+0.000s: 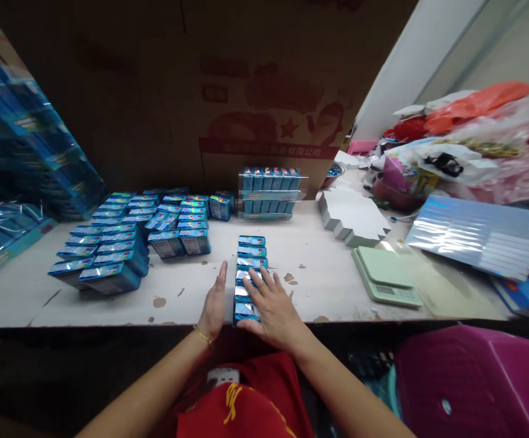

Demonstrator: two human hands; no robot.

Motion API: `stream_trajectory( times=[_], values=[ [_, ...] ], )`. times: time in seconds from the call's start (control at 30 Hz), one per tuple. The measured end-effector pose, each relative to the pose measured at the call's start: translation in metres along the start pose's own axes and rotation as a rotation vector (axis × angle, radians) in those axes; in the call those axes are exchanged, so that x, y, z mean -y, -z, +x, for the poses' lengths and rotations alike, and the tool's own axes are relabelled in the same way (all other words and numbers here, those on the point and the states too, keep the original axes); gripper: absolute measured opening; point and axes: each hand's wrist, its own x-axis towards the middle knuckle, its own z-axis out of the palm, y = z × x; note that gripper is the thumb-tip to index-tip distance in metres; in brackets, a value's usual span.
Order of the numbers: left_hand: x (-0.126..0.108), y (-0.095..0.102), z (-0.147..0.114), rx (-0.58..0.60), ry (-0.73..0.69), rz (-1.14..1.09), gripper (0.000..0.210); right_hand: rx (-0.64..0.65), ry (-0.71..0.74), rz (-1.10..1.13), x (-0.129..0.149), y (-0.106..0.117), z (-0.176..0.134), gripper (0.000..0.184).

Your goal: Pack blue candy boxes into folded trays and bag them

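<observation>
A row of several small blue boxes runs from the table's front edge toward the back. My right hand lies over the nearer boxes with its fingers spread, covering part of them. Just left of the row, my left hand is held on edge with its fingers straight, a small gap from the boxes. Farther back stands a clear pack filled with the same kind of blue boxes in rows. To the left, many loose blue boxes stand in groups.
A green scale and a stack of white card pieces sit to the right. Beyond them are a shiny sheet and plastic bags. Wrapped blue packs pile up at left. A large carton stands behind; a magenta stool is below.
</observation>
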Motion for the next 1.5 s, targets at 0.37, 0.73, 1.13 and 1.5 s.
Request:
stream_trajectory(
  times=[0.37,0.73,1.13,1.5],
  values=[
    [-0.017,-0.018,0.042,-0.009,0.391,-0.127,0.065,-0.856,-0.744,0.110,-0.145,0.075,-0.056,0.039],
    [-0.011,-0.024,0.050,-0.177,0.814,-0.016,0.060,-0.937,-1.833,-0.091,-0.331,0.127,-0.169,0.037],
    [0.019,-0.012,0.042,-0.133,0.400,0.140,0.058,-0.725,-1.951,-0.232,-0.357,0.114,-0.174,0.022],
    [-0.020,-0.024,0.039,-0.008,0.488,-0.188,0.054,-0.726,-1.822,-0.239,-0.340,0.107,-0.179,0.030]
  ],
)
